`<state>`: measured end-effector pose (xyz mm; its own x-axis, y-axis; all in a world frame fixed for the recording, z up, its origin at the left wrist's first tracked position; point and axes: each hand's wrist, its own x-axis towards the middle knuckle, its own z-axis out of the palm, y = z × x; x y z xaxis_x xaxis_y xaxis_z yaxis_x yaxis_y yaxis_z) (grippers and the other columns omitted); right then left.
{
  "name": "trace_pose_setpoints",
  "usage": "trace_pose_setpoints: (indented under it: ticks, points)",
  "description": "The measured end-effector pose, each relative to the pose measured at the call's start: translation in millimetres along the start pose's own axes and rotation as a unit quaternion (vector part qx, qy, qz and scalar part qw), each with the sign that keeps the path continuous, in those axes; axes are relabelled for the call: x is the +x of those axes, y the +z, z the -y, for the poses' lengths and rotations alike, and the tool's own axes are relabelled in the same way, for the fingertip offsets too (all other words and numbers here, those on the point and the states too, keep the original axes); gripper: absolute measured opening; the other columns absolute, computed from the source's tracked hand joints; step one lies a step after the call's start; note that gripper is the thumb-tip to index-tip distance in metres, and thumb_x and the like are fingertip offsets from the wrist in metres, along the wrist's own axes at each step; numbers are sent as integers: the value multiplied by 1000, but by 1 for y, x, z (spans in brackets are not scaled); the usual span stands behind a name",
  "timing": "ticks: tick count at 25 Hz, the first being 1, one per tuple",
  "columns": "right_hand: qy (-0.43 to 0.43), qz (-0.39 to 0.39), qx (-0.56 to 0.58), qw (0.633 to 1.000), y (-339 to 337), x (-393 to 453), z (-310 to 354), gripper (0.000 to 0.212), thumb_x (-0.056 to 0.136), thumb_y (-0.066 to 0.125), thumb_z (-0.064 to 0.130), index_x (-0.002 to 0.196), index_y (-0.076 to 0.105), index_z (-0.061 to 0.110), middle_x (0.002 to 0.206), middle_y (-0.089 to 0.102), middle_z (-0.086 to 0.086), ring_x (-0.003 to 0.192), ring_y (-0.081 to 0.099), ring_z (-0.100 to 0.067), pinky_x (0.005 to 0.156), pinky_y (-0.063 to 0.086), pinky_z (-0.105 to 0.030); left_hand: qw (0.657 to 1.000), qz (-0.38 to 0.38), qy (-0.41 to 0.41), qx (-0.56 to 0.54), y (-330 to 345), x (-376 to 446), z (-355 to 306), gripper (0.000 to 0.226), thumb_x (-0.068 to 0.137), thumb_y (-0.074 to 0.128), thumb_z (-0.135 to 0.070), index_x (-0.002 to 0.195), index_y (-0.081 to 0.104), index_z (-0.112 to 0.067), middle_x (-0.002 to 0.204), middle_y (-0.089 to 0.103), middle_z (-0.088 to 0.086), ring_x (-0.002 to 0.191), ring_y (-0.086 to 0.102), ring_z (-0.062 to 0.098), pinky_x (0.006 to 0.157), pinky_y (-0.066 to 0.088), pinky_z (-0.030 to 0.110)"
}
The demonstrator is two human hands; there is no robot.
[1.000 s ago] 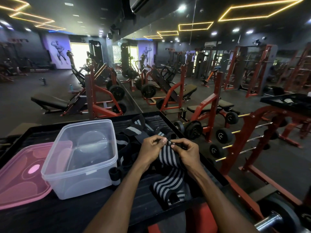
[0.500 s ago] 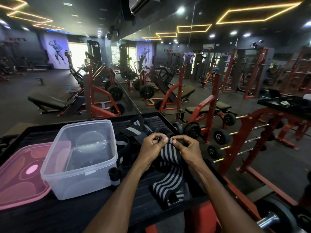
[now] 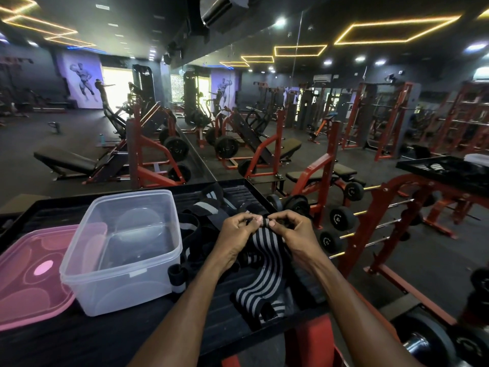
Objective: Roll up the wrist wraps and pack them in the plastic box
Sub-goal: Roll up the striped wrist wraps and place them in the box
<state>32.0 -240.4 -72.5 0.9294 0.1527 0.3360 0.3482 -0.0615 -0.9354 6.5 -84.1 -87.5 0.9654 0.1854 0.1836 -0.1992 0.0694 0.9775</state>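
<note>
A black-and-grey striped wrist wrap (image 3: 267, 271) hangs from both hands down onto the black tray (image 3: 132, 337). My left hand (image 3: 236, 235) and my right hand (image 3: 291, 234) pinch its top end, which is curled into a small roll between the fingertips. A clear plastic box (image 3: 124, 250) stands empty and open to the left of my hands. Its pink lid (image 3: 29, 274) lies flat further left. More dark wraps (image 3: 209, 207) lie heaped behind the hands, and one small rolled wrap (image 3: 176, 278) stands against the box's right corner.
The tray's right edge (image 3: 264, 200) drops off toward a red dumbbell rack (image 3: 370, 215) with several dumbbells. A mirror wall and red gym machines fill the background. A second black tray (image 3: 444, 172) sits at the far right.
Both hands have lifted slightly and turned the wrap's top end further into a tighter roll. The box, lid and other wraps have not moved.
</note>
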Motion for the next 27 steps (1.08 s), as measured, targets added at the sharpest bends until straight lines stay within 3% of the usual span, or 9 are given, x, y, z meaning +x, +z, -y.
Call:
trace_pose_setpoints:
  ticks: [3,6,8,11,14,18,23,27]
  points:
    - [28,13,17,999,1,-3,5,12,83,75,0,90,73,10,83,72,1,67,64,-2,58,47,-16,1000,-7,7,24,-1,0,0,8,90,72,-13,88,76,-20,96,77,-1,98,72,11,93,54,27]
    - [53,41,-7,998,-1,-2,5,6,87,73,11,93,74,13,93,73,-8,77,64,-16,67,50,-33,999,-15,40,12,-1,-1,-2,15,88,73,-5,87,76,-20,88,77,-5,94,73,12,89,56,26]
    - [53,41,-9,998,-3,-2,7,6,87,73,9,92,75,12,91,75,-10,79,67,-20,70,52,-36,999,-9,37,-9,-1,-1,-2,15,87,73,-4,87,78,-18,88,77,-2,95,73,17,90,57,29]
    - [58,29,9,998,-6,-6,11,16,85,72,2,91,77,15,88,76,-5,76,69,-19,61,52,-32,999,1,30,-36,0,0,-1,12,88,73,-10,83,80,-19,90,77,2,93,72,19,91,56,34]
    - [64,25,8,998,-5,-7,9,21,84,70,-3,94,77,14,90,76,-6,74,64,-20,58,47,-31,999,1,54,1,1,0,-1,16,88,72,-6,84,78,-20,87,77,-7,90,71,8,87,53,25]
    - [84,27,30,996,-4,-4,7,9,91,69,13,92,77,17,87,73,-8,76,62,-23,65,47,-33,998,-12,57,25,2,-2,-3,20,88,71,-2,89,75,-22,91,76,-7,90,71,3,82,52,18]
    - [20,18,-22,999,-7,-1,7,15,87,70,1,94,75,13,89,74,0,79,67,-8,63,47,-17,1000,17,13,1,4,-3,-1,9,91,72,-16,99,73,-15,97,77,5,96,73,18,87,57,27]
    - [61,23,39,997,-6,0,2,16,86,71,0,89,76,14,84,72,-6,71,60,-18,60,45,-28,997,-4,50,58,3,-4,-1,8,90,72,-13,92,74,-21,94,77,0,94,73,14,88,57,31]
